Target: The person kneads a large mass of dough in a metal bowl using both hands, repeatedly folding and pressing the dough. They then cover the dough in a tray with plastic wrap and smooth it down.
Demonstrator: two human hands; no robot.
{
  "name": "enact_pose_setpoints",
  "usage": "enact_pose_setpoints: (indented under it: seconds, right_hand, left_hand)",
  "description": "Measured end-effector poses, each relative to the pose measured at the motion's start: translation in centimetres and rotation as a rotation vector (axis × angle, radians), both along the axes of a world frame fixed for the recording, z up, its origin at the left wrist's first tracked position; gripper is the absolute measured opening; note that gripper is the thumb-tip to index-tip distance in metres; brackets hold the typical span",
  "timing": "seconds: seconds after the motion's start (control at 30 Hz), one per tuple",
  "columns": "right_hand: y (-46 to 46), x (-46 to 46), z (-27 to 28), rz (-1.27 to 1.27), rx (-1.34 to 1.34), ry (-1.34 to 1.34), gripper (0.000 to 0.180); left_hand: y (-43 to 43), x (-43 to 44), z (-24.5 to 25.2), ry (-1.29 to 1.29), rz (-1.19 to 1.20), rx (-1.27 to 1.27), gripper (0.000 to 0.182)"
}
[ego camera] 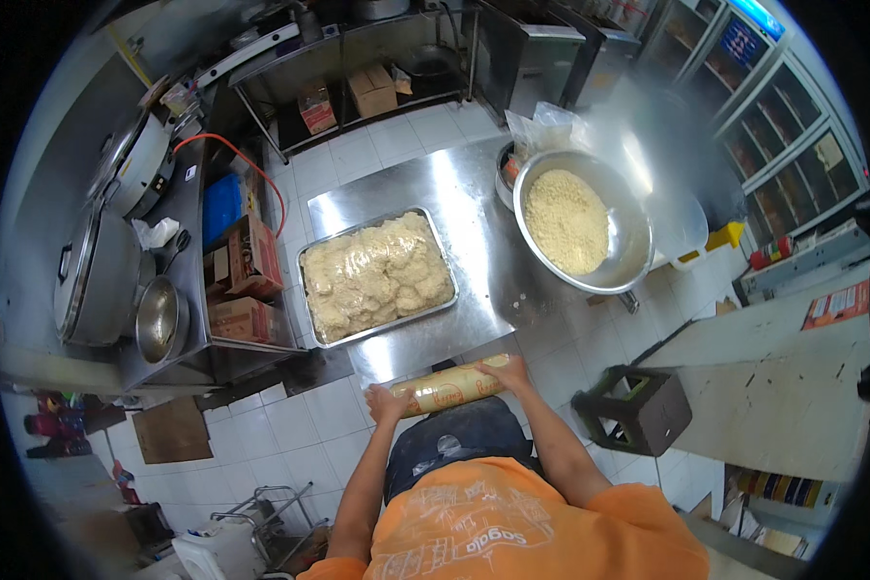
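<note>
Both of my hands hold a wide roll of plastic cling film (449, 388) level in front of my waist, at the near edge of the steel table (478, 290). My left hand (389, 403) grips its left end and my right hand (507, 375) its right end. On the table ahead, to the left, lies a rectangular metal tray (377, 336) heaped with crumb-coated pieces (377, 275); a shiny clear film appears to lie over them. To the right stands a large steel bowl (631, 254) of pale yellow crumbs (565, 221).
Behind the bowl are a pot (504, 190) and clear plastic bags (551, 127). A side counter at left bears large cookers (141, 167) and a metal bowl (162, 319), with cardboard boxes (243, 320) below. A dark plastic crate (634, 411) stands on the floor at right.
</note>
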State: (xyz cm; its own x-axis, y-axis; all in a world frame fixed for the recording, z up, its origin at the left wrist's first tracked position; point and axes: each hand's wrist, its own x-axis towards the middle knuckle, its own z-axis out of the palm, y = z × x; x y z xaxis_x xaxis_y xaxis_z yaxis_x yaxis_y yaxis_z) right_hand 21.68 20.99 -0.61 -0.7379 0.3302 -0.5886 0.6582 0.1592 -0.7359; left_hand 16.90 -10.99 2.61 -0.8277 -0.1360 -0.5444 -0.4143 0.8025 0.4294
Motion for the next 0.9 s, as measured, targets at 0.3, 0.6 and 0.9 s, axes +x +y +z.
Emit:
enact_pose_setpoints:
  seconds: [0.3,0.6,0.9]
  right_hand:
    - [-1.6,-1.2,-3.7,0.006,0.176,-0.108,0.066]
    - [-2.7,-2.8,-4.1,-0.106,0.153,-0.274,0.075]
    - [-3.4,-3.2,-6.0,-0.179,0.339,-0.260,0.066]
  left_hand:
    - [3.4,-6.4,0.8,0.558,-1.418,-0.080,0.071]
    - [8.1,-14.9,-2.0,0.399,-1.630,0.233,0.079]
    - [8.4,-15.7,-2.3,0.268,-1.606,0.284,0.072]
